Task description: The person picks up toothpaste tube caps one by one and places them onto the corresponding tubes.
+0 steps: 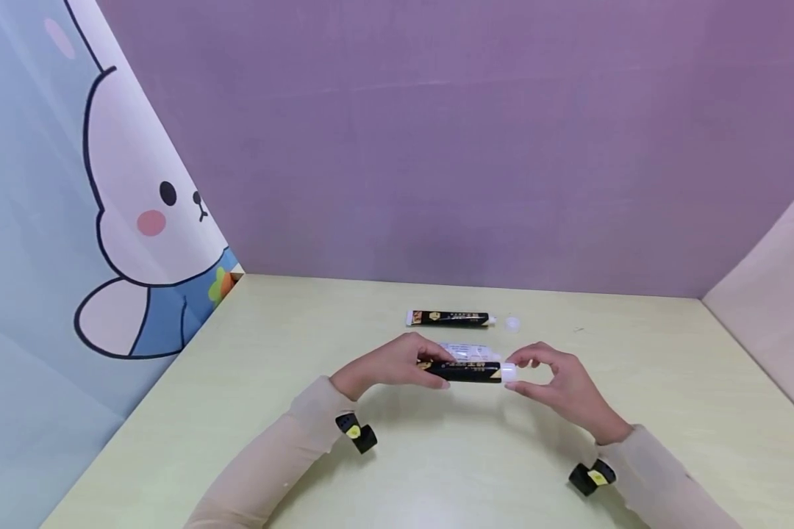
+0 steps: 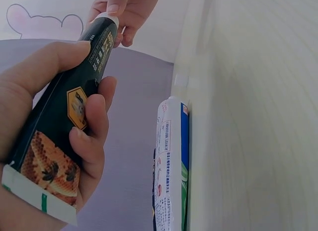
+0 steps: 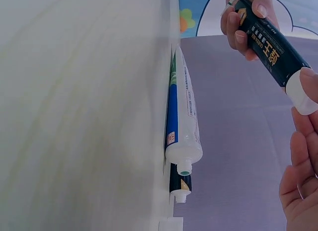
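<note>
My left hand (image 1: pixel 410 360) grips a black toothpaste tube (image 1: pixel 470 372) with gold lettering, raised above the table and lying roughly level. A honeycomb picture and a white crimped end show near the palm in the left wrist view. At the tube's other end, my right hand (image 1: pixel 562 382) pinches the white cap (image 1: pixel 508 372) with thumb and fingers. Whether the cap's thread is engaged is hidden. Just behind lies a white toothpaste tube (image 3: pixel 186 121) with blue and green, its nozzle uncapped. Farther back is a second black tube (image 1: pixel 450 318), also uncapped.
A loose whitish cap (image 1: pixel 512 323) lies to the right of the far black tube. The pale table (image 1: pixel 304 316) ends at a purple backdrop (image 1: pixel 437 147). A printed rabbit curtain (image 1: pixel 139 220) hangs on the left.
</note>
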